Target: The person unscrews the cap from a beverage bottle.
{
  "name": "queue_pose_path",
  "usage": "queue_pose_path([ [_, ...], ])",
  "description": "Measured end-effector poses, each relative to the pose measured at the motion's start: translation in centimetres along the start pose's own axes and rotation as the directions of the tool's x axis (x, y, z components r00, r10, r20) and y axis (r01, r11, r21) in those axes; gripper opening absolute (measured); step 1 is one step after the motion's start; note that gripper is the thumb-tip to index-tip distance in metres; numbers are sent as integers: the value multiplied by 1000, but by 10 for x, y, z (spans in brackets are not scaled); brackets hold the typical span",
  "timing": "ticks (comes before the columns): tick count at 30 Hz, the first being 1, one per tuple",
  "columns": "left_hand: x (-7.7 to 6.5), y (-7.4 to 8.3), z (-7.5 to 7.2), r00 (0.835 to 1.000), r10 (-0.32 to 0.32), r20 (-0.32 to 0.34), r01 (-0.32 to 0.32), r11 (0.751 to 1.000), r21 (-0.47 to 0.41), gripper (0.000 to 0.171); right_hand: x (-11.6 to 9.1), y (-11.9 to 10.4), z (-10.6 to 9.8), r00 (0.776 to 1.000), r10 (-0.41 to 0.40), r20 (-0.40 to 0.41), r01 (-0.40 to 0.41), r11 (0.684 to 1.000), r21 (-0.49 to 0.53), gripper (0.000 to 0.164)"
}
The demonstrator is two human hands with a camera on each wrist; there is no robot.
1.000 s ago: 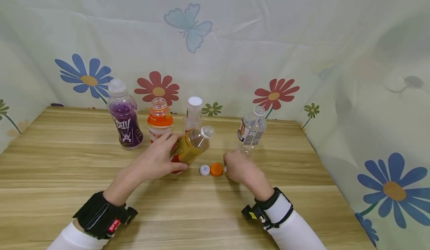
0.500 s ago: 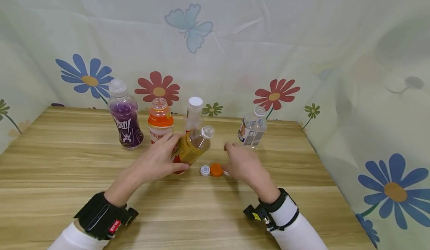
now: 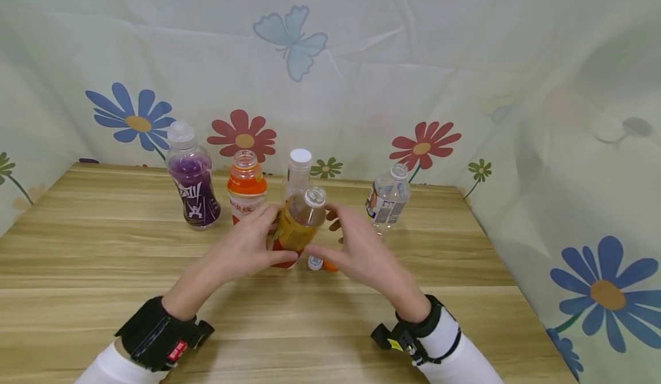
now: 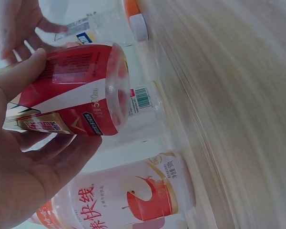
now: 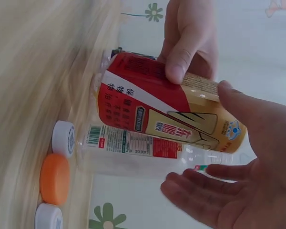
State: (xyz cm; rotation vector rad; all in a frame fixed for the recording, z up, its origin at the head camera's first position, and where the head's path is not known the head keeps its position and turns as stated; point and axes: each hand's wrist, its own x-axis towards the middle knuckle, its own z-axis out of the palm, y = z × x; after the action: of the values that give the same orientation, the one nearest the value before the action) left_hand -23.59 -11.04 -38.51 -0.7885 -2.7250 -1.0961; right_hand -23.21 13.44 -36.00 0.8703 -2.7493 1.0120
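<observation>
The left hand (image 3: 245,243) has its grip closed around the red-and-yellow bottle (image 3: 295,232), tilted and raised off the tabletop (image 3: 289,326); the right hand (image 3: 365,249) has its grip released, fingers spread beside it; thumb contact unclear; an orange cap (image 5: 55,179) lies between two white caps (image 5: 63,138).

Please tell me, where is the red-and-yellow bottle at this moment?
In the head view, the red-and-yellow bottle is just left of centre, held in the left hand, with the right hand beside it and the clear white-capped bottle behind.
</observation>
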Motion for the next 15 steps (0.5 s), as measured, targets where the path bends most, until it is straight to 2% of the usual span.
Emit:
queue_pose_path([
  [7,0,4,3,998,55,-13,-55,998,8,79,2,-2,6,995,-88,-51,94,986,139,70],
  [15,-1,5,5,998,64,-17,-64,998,-4,80,1,-4,7,992,-100,-71,112,975,190,64],
])
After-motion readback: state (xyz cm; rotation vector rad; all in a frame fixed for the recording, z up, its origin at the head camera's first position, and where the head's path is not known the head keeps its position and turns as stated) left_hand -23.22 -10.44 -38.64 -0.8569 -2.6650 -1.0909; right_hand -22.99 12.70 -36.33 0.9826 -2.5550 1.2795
